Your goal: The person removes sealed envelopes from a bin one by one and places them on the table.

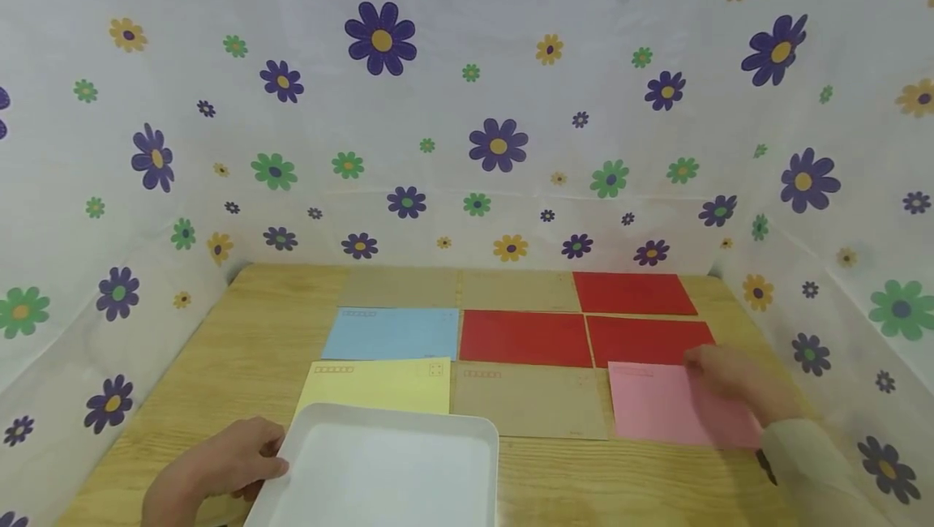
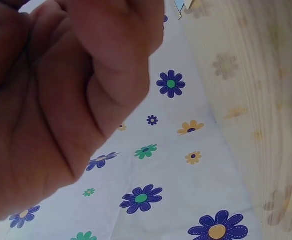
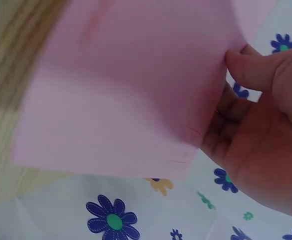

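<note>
In the head view my right hand [image 1: 722, 381] is over the right part of a pink envelope [image 1: 653, 405] at the front right of the wooden table. The right wrist view shows the thumb [image 3: 250, 70] and fingers pinching that envelope by one edge, its sheet bent near the grip. My left hand [image 1: 229, 462] holds the left rim of a white tray [image 1: 379, 462] at the table's near side. Curled fingers fill much of the left wrist view, where the tray is out of sight. The tray covers the lower part of a yellow envelope [image 1: 379, 385].
Other envelopes lie in rows: a light blue one [image 1: 394, 334], a red one [image 1: 524, 338], another red one [image 1: 645, 339], a third red one [image 1: 633, 292] and several brown ones, including a brown envelope [image 1: 529, 401]. A flowered white cloth [image 1: 438, 97] walls the table's back and sides.
</note>
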Motion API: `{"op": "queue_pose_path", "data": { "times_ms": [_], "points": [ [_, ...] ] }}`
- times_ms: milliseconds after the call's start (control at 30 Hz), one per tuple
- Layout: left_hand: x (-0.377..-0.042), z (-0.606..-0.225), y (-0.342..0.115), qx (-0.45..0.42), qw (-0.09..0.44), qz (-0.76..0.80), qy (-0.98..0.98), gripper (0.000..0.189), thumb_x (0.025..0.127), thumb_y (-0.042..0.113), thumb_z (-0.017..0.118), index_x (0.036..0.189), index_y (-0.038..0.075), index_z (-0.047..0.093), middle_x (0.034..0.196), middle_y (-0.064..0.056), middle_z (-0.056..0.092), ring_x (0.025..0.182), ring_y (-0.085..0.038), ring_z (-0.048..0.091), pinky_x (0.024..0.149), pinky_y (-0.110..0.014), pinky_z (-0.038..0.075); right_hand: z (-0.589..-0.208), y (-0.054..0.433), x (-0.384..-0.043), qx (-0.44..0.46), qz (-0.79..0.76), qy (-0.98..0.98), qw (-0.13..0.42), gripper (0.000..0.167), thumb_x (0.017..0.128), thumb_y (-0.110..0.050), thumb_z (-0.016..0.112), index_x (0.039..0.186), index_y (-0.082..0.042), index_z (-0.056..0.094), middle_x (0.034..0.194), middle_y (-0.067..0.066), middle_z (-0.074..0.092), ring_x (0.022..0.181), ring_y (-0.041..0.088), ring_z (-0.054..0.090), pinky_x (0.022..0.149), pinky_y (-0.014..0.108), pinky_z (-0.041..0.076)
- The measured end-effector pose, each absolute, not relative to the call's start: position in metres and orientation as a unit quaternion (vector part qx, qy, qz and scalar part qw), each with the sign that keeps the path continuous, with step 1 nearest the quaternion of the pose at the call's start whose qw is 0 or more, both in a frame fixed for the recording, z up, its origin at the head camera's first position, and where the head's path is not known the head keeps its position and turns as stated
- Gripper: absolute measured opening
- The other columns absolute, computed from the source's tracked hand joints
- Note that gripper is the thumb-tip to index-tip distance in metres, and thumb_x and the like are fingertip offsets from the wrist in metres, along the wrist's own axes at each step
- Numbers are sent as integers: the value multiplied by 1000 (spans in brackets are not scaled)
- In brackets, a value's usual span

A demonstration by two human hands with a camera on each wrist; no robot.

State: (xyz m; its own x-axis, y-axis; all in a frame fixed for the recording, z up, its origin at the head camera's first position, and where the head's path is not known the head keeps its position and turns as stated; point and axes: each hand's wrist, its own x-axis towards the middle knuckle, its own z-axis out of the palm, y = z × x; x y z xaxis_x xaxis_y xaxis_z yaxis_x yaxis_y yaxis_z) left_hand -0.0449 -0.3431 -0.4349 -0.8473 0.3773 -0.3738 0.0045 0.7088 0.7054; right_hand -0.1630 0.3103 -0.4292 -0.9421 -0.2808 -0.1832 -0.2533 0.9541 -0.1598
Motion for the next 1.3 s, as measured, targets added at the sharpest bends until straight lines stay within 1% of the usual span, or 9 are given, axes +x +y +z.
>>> {"op": "queue_pose_path", "data": {
  "times_ms": [67,167,300,433,700,867,1033,1167,1300],
  "points": [
    [-45,-435,-344,114,254,368,887,15,91,9,63,78,6,57,57,-2,55,47,-13,47,45,-27,39,-439,311,-169,-132,-45,987,81,17,92,-3,62,107,1,71,102,18,68,93,36,59,91,58,47],
    [-45,-436,-344,118,254,371,886,15,91,10,63,78,6,57,57,-1,55,46,-12,47,45,-27,39,-451,311,-175,-112,-31,991,68,17,91,-5,66,106,-1,71,103,17,68,97,37,57,92,59,45],
    [-44,-436,-345,97,259,375,885,12,91,9,63,80,5,58,61,-3,57,48,-12,49,46,-28,41,-456,309,-177,-132,-32,989,54,12,91,-1,63,99,-3,71,95,14,67,93,36,58,89,58,46],
    [-45,-436,-343,75,262,372,887,10,91,7,63,82,5,60,64,-6,58,50,-15,51,48,-30,42,-457,308,-174,-155,-45,986,38,11,91,2,60,93,-4,69,89,12,66,90,36,58,86,56,47],
    [-44,-435,-341,90,258,366,890,12,92,6,62,80,5,58,61,-6,57,49,-17,51,46,-30,41,-457,307,-168,-140,-72,987,45,5,89,0,62,93,-1,65,88,12,63,88,35,58,84,55,48],
    [-44,-434,-340,76,256,356,895,11,90,6,63,81,4,58,62,-6,57,49,-17,51,47,-31,42,-458,308,-170,-132,-77,988,27,4,88,1,63,92,2,64,84,11,60,84,32,56,81,54,49],
    [-43,-433,-340,73,259,360,894,11,91,6,62,81,4,58,63,-7,58,50,-18,51,47,-32,42,-459,309,-171,-124,-82,989,13,3,87,1,62,90,2,64,84,13,58,85,34,52,82,54,45],
    [-43,-433,-339,69,254,357,896,11,91,6,62,80,5,58,63,-7,57,49,-18,51,47,-32,43,-460,310,-170,-116,-89,989,25,4,87,0,62,90,1,64,85,13,57,86,34,52,82,55,45],
    [-43,-433,-337,53,261,356,896,8,91,6,61,83,4,59,64,-7,59,48,-18,55,47,-34,47,-459,306,-167,-99,-103,989,32,5,89,-4,62,92,-1,64,87,13,56,87,34,50,82,55,45]
  ]
}}
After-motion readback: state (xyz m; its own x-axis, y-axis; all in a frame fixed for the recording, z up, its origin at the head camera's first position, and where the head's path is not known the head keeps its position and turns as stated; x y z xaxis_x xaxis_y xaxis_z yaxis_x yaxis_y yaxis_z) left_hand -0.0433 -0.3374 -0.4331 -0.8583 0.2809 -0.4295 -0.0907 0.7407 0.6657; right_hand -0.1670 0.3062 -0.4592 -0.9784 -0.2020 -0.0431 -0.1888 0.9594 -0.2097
